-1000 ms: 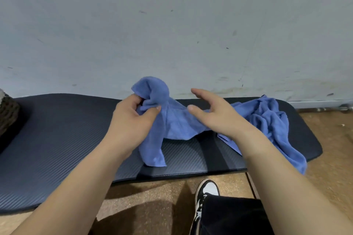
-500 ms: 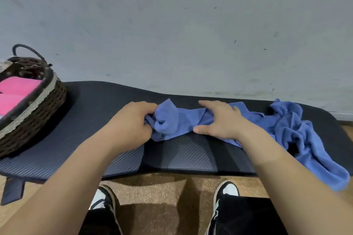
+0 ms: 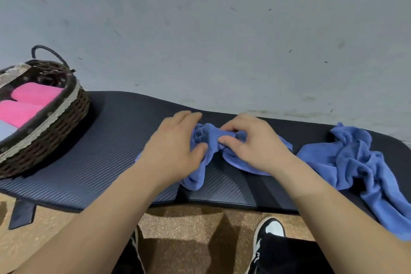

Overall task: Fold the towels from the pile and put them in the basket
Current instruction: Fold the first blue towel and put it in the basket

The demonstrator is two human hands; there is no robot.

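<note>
A crumpled blue towel [image 3: 208,140] lies bunched on the dark ribbed mat [image 3: 100,162] in the middle. My left hand [image 3: 175,151] grips its left part with thumb and fingers. My right hand [image 3: 251,142] pinches a fold of the same towel just beside it. A second rumpled blue towel [image 3: 353,162] lies at the right end of the mat and hangs over its front edge. The dark wicker basket [image 3: 55,131] stands at the left end and holds folded pink towels [image 3: 35,95].
A grey wall [image 3: 222,29] rises right behind the mat. Below the mat's front edge is a brown speckled floor [image 3: 189,222] with my black-and-white shoes [image 3: 269,231]. A dark strap [image 3: 21,213] hangs below the mat's left front.
The view swung left, bringing the basket into sight. The towel came down from the air onto the mat. My hands drew closer together and my right hand closed on the towel.
</note>
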